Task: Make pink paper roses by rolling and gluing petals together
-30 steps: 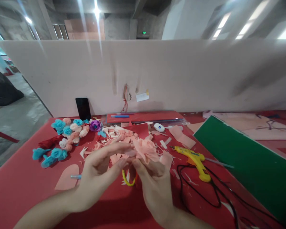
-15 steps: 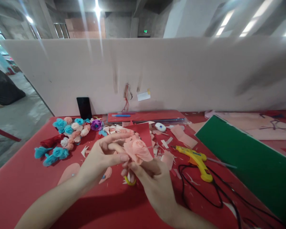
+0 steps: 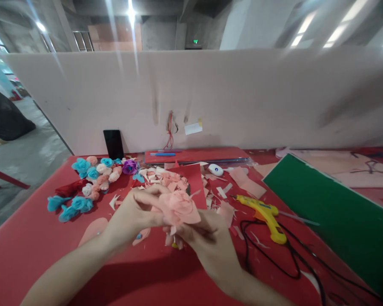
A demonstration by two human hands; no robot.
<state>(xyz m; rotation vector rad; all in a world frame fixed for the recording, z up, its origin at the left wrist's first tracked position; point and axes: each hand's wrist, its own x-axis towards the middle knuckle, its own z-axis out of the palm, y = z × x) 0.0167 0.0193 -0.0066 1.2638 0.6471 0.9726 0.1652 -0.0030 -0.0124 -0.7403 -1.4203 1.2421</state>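
Note:
A pink paper rose (image 3: 181,206) is held up between both hands over the red table (image 3: 124,284). My left hand (image 3: 140,214) pinches its petals from the left, thumb and fingers closed on them. Below and to the right, my right hand (image 3: 204,238) grips the base of the flower; its fingertips are partly hidden. Under the hands a bit of something yellow (image 3: 175,245) shows, mostly covered. Pink and white paper scraps (image 3: 166,176) lie just behind the rose. Loose pink petal pieces (image 3: 92,231) rest left of my forearm.
Finished blue, pink and white paper flowers (image 3: 92,172) cluster at the left, by an upright phone (image 3: 113,143). To the right lie a yellow glue gun (image 3: 266,214), its black cord (image 3: 289,272) and a green board (image 3: 332,225). A pale partition (image 3: 242,97) stands behind.
The rose has turned and shifted slightly left. My left fingers, stretched out before, have curled in and closed on its petals. The yellow piece beneath is more covered.

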